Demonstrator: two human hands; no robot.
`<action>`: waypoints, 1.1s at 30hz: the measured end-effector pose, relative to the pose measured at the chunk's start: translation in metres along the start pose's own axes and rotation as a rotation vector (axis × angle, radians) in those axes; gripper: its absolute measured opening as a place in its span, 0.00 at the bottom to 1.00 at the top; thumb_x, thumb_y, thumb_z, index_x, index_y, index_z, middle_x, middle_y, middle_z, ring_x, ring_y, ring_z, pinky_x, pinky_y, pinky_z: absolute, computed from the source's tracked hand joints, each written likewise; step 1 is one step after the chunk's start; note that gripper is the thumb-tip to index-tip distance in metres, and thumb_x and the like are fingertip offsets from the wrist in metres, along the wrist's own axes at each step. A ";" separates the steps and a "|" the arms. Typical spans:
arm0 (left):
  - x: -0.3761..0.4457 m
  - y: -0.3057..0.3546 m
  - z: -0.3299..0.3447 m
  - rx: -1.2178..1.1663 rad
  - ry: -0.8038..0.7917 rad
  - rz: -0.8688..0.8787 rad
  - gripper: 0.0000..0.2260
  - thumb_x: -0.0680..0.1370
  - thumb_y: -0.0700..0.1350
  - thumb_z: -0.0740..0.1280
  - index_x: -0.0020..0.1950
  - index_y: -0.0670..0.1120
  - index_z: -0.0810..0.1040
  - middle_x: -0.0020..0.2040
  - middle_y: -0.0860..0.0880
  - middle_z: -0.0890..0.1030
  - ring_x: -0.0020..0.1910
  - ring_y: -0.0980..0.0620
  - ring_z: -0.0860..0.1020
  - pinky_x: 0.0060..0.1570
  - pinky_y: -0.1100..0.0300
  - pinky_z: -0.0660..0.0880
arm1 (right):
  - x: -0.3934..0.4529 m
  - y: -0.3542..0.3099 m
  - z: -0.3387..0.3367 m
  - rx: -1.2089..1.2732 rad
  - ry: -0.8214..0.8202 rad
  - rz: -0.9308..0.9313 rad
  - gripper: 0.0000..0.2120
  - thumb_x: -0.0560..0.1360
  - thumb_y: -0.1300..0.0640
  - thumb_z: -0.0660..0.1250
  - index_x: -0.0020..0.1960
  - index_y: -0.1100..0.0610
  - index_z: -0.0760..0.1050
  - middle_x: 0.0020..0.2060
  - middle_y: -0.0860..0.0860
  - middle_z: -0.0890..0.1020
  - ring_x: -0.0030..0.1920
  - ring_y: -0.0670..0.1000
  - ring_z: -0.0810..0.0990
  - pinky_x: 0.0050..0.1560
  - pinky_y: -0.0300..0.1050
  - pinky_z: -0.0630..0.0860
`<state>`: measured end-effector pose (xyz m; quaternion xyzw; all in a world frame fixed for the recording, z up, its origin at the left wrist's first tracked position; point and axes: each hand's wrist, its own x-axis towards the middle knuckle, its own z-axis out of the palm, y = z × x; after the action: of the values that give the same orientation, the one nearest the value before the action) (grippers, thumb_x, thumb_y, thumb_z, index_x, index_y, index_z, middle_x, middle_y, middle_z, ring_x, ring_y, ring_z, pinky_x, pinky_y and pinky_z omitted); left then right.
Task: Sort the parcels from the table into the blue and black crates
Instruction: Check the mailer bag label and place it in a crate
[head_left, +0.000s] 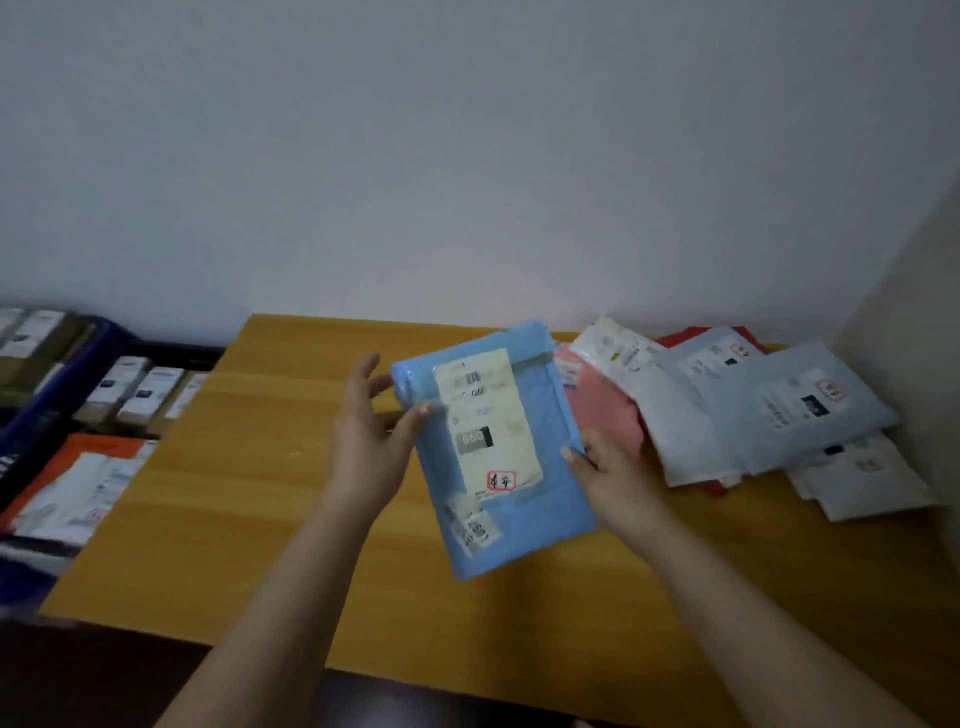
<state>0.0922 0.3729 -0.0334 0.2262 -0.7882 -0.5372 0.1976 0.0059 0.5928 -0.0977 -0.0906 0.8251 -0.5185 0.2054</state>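
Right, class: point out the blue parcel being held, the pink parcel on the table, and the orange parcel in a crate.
blue parcel (545, 499): head view, bare blue lower right.
pink parcel (605, 410): head view, its visible middle.
orange parcel (91, 447): head view, orange top edge.

The left and near parts of the desk (218, 519) are left bare, so open room is offered there between the blue parcel (493, 447) and the desk's left edge. The right rear is taken up by a heap of overlapping parcels (727, 410), which is hemmed in by the side wall (909, 291). Past the left edge, the blue crate (31, 415) is seen already holding stacked parcels.
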 end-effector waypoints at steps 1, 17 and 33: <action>-0.010 -0.011 -0.020 0.004 -0.006 -0.024 0.33 0.76 0.40 0.70 0.77 0.49 0.57 0.64 0.51 0.71 0.46 0.60 0.79 0.42 0.67 0.75 | -0.003 -0.012 0.022 0.028 0.012 0.000 0.07 0.82 0.57 0.60 0.49 0.61 0.71 0.46 0.60 0.79 0.46 0.52 0.76 0.48 0.51 0.73; -0.094 -0.138 -0.247 0.179 0.169 -0.276 0.35 0.75 0.42 0.72 0.77 0.55 0.58 0.70 0.54 0.71 0.63 0.53 0.73 0.59 0.53 0.76 | -0.043 -0.108 0.293 -0.033 -0.247 -0.155 0.13 0.78 0.58 0.67 0.59 0.50 0.66 0.53 0.48 0.77 0.51 0.44 0.77 0.39 0.30 0.71; 0.021 -0.237 -0.378 0.299 0.148 -0.540 0.37 0.74 0.41 0.72 0.78 0.53 0.56 0.72 0.53 0.68 0.67 0.51 0.71 0.63 0.50 0.74 | 0.068 -0.143 0.479 -0.398 -0.481 -0.231 0.24 0.76 0.48 0.67 0.70 0.54 0.68 0.57 0.52 0.75 0.56 0.51 0.77 0.50 0.48 0.78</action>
<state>0.3189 -0.0013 -0.1237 0.4921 -0.7535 -0.4304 0.0690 0.1424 0.1124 -0.1678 -0.3419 0.8223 -0.3307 0.3124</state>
